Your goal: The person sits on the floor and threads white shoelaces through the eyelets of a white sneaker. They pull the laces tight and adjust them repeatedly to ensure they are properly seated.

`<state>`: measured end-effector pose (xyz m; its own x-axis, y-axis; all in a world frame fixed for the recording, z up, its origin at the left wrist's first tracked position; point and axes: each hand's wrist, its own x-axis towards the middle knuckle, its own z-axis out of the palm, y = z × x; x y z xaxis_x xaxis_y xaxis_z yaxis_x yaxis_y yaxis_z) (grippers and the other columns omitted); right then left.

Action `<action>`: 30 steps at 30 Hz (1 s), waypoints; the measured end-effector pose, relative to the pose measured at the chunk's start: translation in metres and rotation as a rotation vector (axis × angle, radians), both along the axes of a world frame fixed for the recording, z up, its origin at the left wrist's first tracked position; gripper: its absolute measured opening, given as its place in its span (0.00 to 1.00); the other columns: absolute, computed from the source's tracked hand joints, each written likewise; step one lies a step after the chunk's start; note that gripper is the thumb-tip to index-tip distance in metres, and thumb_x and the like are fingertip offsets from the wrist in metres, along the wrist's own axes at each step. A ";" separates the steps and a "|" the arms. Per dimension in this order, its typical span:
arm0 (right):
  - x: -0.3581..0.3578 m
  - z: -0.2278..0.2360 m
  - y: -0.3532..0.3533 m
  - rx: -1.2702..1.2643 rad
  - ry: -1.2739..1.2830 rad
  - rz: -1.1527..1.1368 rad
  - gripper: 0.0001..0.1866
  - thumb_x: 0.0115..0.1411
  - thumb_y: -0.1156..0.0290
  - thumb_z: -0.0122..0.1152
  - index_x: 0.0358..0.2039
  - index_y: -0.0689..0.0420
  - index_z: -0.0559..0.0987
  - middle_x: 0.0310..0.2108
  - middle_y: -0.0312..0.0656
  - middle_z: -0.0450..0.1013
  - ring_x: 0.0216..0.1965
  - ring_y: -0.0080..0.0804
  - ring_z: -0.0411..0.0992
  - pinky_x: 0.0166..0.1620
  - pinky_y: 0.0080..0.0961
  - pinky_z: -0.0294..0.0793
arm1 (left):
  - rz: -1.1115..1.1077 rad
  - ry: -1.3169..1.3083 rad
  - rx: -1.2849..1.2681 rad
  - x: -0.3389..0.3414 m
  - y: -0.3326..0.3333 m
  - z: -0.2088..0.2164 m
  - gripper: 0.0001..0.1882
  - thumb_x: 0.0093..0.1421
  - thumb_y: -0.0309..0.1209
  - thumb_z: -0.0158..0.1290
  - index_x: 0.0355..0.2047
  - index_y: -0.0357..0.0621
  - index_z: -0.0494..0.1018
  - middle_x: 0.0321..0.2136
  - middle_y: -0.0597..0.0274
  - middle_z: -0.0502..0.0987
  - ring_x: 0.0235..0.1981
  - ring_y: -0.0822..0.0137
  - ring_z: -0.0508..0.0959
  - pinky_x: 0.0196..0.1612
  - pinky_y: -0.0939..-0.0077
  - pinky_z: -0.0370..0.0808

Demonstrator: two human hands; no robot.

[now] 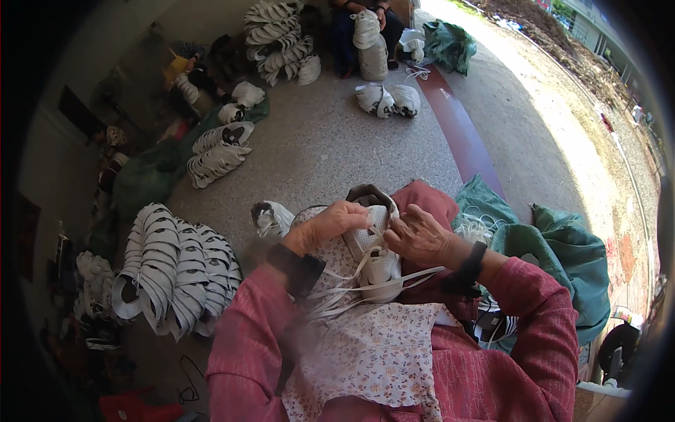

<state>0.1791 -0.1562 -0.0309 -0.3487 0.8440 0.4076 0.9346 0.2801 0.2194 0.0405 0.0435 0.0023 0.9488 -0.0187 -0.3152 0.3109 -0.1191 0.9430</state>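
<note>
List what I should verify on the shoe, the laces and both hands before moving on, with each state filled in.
1. Shoe in place on the lap: ok, its toe toward the body.
2. Left hand at the work: ok, fingers at the upper part of the shoe.
3. Right hand gripping a lace: cannot tell, the curled fingers hide it.
4. Trailing laces tidy: not ok, loose strands spread over the apron.
5. Lacing even through the holes: cannot tell, too small and partly covered.
6. Spare laces nearby: ok, bunched beyond the right wrist.
</note>
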 end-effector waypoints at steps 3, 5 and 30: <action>-0.001 0.001 -0.005 -0.087 0.043 0.065 0.06 0.54 0.65 0.56 0.27 0.52 0.71 0.24 0.32 0.66 0.27 0.28 0.69 0.40 0.28 0.63 | 0.124 -0.309 -0.220 0.001 0.019 -0.030 0.12 0.63 0.32 0.52 0.22 0.42 0.72 0.22 0.68 0.69 0.29 0.76 0.68 0.45 0.79 0.70; 0.002 0.000 -0.009 -0.144 0.047 0.121 0.06 0.55 0.65 0.56 0.27 0.52 0.71 0.24 0.33 0.67 0.27 0.28 0.69 0.41 0.29 0.63 | 0.278 -0.330 -0.663 0.001 0.031 -0.052 0.11 0.64 0.29 0.51 0.23 0.44 0.72 0.24 0.69 0.68 0.30 0.76 0.69 0.48 0.78 0.70; -0.020 0.023 0.020 -0.287 0.802 -0.366 0.12 0.66 0.66 0.54 0.32 0.61 0.76 0.40 0.47 0.68 0.38 0.44 0.74 0.41 0.41 0.73 | 0.049 -0.069 0.168 -0.123 -0.016 0.074 0.08 0.63 0.31 0.59 0.32 0.37 0.80 0.25 0.65 0.73 0.29 0.74 0.72 0.32 0.78 0.67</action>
